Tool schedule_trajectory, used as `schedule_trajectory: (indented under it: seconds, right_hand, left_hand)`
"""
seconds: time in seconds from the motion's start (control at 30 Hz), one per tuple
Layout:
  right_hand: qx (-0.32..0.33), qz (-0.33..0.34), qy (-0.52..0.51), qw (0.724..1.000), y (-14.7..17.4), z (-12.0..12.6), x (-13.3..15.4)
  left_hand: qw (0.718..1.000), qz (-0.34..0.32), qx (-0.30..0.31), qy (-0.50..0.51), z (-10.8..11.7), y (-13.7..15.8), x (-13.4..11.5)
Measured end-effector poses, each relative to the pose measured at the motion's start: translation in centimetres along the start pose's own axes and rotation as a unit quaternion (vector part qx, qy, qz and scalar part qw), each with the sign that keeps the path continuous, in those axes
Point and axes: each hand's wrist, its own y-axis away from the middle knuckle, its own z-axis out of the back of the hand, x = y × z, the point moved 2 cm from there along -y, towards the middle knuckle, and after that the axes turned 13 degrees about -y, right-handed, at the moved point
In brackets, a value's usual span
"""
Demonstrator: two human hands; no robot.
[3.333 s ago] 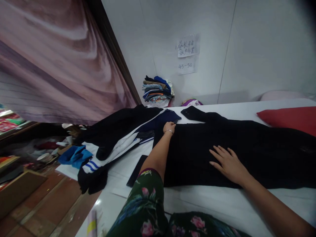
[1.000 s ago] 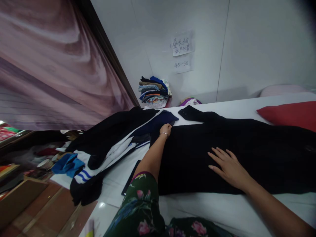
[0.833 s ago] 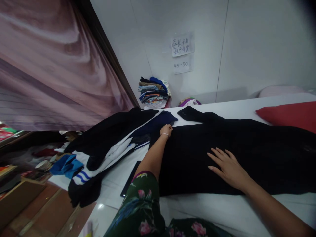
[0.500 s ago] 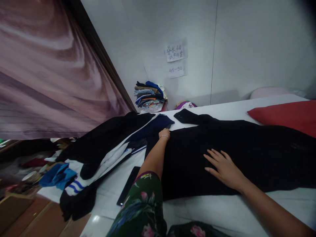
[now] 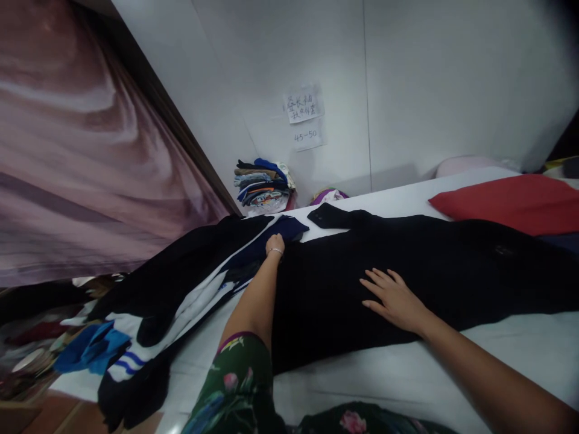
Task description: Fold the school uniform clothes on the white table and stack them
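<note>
A large black garment [image 5: 335,295] lies spread across the white table, with a narrow sleeve-like part [image 5: 329,216] sticking out at its far side. At the garment's left edge, my left hand [image 5: 275,244] is closed in a fist on the black cloth, beside a navy piece of clothing [image 5: 289,228]. My right hand [image 5: 393,299] lies flat on the middle of the black garment, fingers spread, holding nothing. Left of my left arm, a heap of black and white clothes [image 5: 194,259] spreads over the table's edge.
Folded clothes [image 5: 265,184] are stacked by the wall, near a purple and white bundle [image 5: 329,196]. A red cloth item [image 5: 506,202] lies at the far right. A pink curtain [image 5: 90,150] hangs at left above blue cloth [image 5: 93,348] and clutter. Paper notes [image 5: 305,117] are on the wall.
My left hand has shifted a little left with the black garment's edge. My right hand stays flat on the cloth. The view has turned slightly; the dark flat object beside my left sleeve is now hidden.
</note>
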Motion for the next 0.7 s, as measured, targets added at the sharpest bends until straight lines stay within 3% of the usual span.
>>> schedule_trajectory:
  seconds: [0.1, 0.2, 0.33, 0.4, 0.5, 0.6, 0.7]
  right_hand:
    - [0.006, 0.001, -0.002, 1.000, 0.0, 0.2, 0.2]
    - [0.008, -0.002, -0.005, 1.000, -0.1, 0.6, 0.5]
    - [0.013, -0.016, -0.011, 1.000, -0.2, 1.0, 1.0]
    - [0.023, -0.024, -0.013, 0.999, -0.3, 1.2, 1.2]
    - [0.035, -0.033, -0.018, 0.999, -0.4, 1.5, 1.4]
    - [0.039, -0.035, -0.025, 0.998, -0.5, 1.7, 1.4]
    - [0.042, -0.038, -0.028, 0.998, -0.6, 1.8, 1.5]
  left_hand:
    - [0.999, -0.034, 0.005, 0.017, 1.0, 0.3, -0.4]
    - [0.994, -0.098, -0.004, 0.039, 1.2, 1.8, -2.8]
    - [0.971, -0.230, 0.002, 0.070, 0.2, 7.4, -7.4]
    - [0.940, -0.332, 0.009, 0.072, -0.5, 11.6, -8.7]
    - [0.893, -0.449, 0.027, 0.029, -1.7, 17.5, -8.2]
    - [0.894, -0.442, 0.065, -0.034, -2.7, 20.4, -6.3]
    - [0.901, -0.425, 0.069, -0.058, -3.1, 21.0, -5.5]
